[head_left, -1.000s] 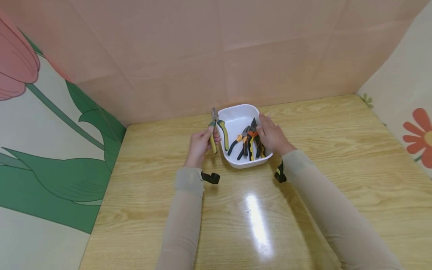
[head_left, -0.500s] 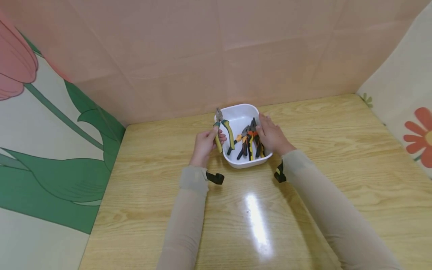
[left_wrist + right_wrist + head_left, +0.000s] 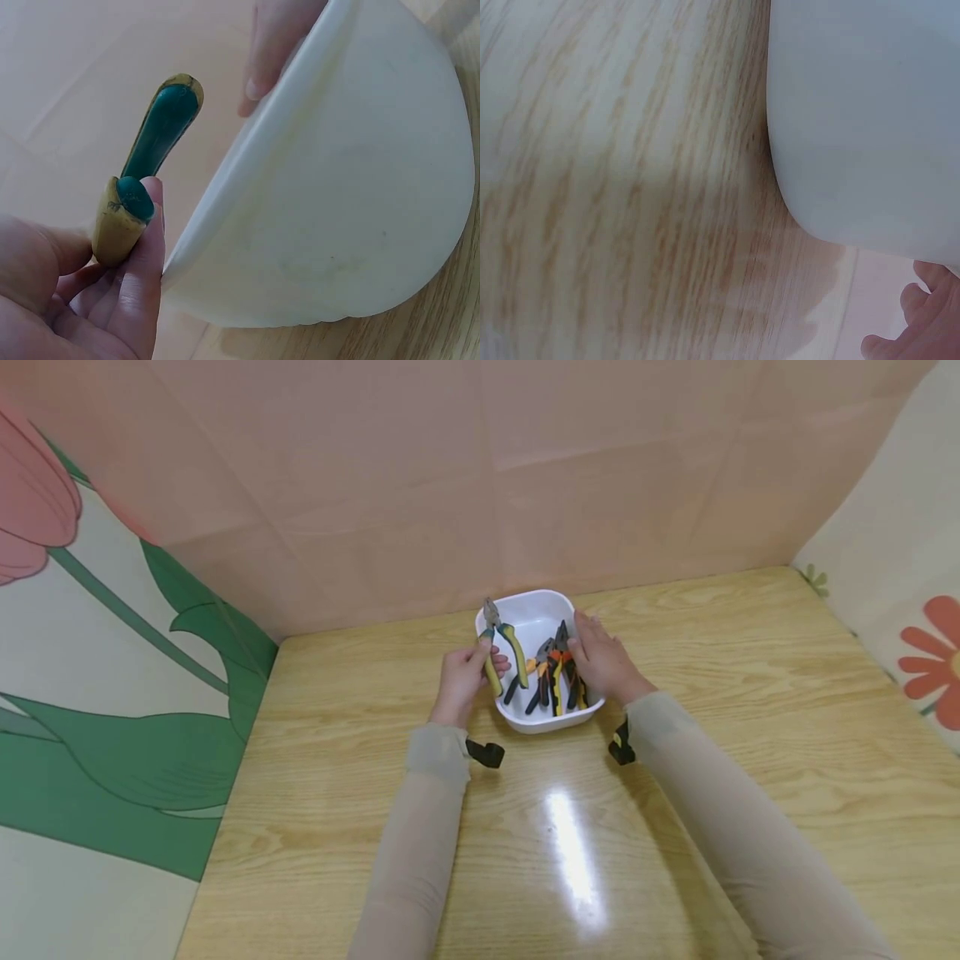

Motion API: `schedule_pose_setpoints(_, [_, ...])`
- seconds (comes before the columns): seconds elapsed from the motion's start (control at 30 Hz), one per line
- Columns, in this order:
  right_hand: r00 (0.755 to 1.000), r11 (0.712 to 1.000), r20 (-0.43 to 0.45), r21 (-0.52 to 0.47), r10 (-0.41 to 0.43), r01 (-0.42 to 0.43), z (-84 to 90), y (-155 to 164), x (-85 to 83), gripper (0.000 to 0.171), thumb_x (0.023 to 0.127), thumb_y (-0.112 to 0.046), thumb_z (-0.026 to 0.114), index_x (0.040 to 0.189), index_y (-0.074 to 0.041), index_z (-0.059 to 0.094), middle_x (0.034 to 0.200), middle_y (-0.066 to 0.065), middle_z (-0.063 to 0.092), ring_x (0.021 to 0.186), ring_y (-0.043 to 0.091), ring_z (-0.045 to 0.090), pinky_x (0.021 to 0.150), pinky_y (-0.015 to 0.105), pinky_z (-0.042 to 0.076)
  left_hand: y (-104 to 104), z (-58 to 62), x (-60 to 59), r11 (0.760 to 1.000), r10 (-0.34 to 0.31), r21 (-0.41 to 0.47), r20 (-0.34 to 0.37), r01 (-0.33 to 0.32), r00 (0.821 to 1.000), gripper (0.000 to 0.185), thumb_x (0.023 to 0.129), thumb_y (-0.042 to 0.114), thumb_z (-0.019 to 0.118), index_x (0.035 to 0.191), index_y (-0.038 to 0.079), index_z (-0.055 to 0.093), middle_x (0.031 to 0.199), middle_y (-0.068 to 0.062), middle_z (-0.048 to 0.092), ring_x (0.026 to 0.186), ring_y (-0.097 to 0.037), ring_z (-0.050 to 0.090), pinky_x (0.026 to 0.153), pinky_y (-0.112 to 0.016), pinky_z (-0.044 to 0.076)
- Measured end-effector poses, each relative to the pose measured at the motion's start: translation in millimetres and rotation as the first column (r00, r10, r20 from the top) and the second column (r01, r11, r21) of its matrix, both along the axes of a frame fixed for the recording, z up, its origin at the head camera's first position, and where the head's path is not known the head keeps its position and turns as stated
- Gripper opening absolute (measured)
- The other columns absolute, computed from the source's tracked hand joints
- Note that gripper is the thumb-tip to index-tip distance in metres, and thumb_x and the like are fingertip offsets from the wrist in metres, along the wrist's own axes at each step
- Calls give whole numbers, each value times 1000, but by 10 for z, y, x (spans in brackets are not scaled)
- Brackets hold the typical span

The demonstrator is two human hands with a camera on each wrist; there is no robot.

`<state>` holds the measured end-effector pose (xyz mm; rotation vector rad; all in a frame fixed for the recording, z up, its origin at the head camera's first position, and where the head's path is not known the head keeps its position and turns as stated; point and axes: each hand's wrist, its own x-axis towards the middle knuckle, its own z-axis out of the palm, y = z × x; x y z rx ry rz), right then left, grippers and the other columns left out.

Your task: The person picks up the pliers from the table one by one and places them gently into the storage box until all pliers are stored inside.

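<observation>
My left hand (image 3: 461,681) pinches one yellow-and-green handle of a pair of combination pliers (image 3: 516,652), over the left rim of a white plastic tub (image 3: 531,607). Both handles are spread apart, and the metal head points away from me. In the left wrist view, the handle ends of the pliers (image 3: 120,229) show between thumb and fingers. On the tub's right side my right hand (image 3: 606,667) holds the wall, thumb over the rim; the right wrist view shows its fingers (image 3: 930,315) beyond the wall. Several pliers (image 3: 557,675) with black, orange and yellow handles lie in the tub.
The tub stands on a wood-grain table (image 3: 315,777), near its back edge. Behind rises a pinkish wall covering (image 3: 390,485). Printed flower panels flank the table, one with a green leaf (image 3: 150,760) at left. A black wrist camera (image 3: 486,753) hangs by the left cuff.
My left hand has moved right with the combination pliers, from beside the tub to over its left rim. My right hand has stayed at the tub's right wall.
</observation>
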<state>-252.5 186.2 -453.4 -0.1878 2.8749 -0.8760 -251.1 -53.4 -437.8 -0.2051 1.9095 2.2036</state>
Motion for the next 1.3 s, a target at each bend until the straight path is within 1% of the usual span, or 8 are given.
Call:
schedule_pose_setpoints(0.43, [1000,1000,-2,7,5,-5,12,0,2,62,112,-34,23,162,-8,-4,169,17,1,154,38,-2,121,62,1,114,49,-18,995,6,-95,-26,-8,1000,43,108,24,52,120,-16,62,98,-23,72,79,-19,72,85,-33,60])
schedule_pose_setpoints(0.57, [1000,1000,8,1,-3,3,13,-9,0,63,112,-35,23,162,-9,-4,169,16,1,154,37,-3,121,62,1,162,62,-28,983,-1,-181,-59,-10,998,42,108,24,52,116,-15,64,97,-23,73,82,-23,74,80,-30,60])
schedule_pose_setpoints(0.77, [1000,1000,6,-7,1,-1,6,-11,-2,62,112,-34,24,162,-8,-3,169,16,1,154,37,-4,121,62,0,203,58,-47,946,-15,-324,-112,-23,994,41,108,26,51,111,-11,67,92,-17,74,82,-23,75,72,-24,60])
schedule_pose_setpoints(0.97, [1000,1000,-9,-9,7,-7,-3,-11,-3,62,112,-32,24,162,-7,-1,169,17,2,154,38,-2,121,63,1,229,62,-48,920,-30,-391,-128,-23,991,41,108,26,51,111,-11,67,89,-15,75,80,-23,75,71,-25,60])
schedule_pose_setpoints(1.07, [1000,1000,-19,-10,9,-9,-14,-10,-5,62,112,-32,25,162,-7,-1,169,17,3,154,39,-1,121,64,2,240,71,-46,890,-42,-454,-146,-30,988,40,108,26,51,106,-9,69,86,-13,75,79,-22,75,70,-25,60])
schedule_pose_setpoints(1.13, [1000,1000,-20,-12,10,-10,-16,-10,-4,62,112,-32,25,162,-7,-1,169,17,3,154,38,-1,121,64,2,252,73,-49,863,-51,-505,-155,-35,987,39,108,27,51,102,-7,71,85,-12,76,77,-21,75,68,-25,59])
schedule_pose_setpoints(1.23, [1000,1000,-22,-16,11,-12,-17,-3,0,62,112,-33,24,162,-7,-1,169,16,2,154,39,-2,121,64,2,272,80,-59,806,-63,-590,-160,-44,985,39,108,28,51,99,-2,73,82,-8,76,75,-18,74,66,-24,55])
schedule_pose_setpoints(1.3, [1000,1000,-19,-19,13,-13,-19,5,0,62,112,-33,24,162,-7,-1,169,16,1,154,39,-2,120,64,1,290,81,-67,789,-62,-613,-150,-44,987,39,108,29,51,101,-2,73,82,-7,76,75,-17,73,65,-24,55])
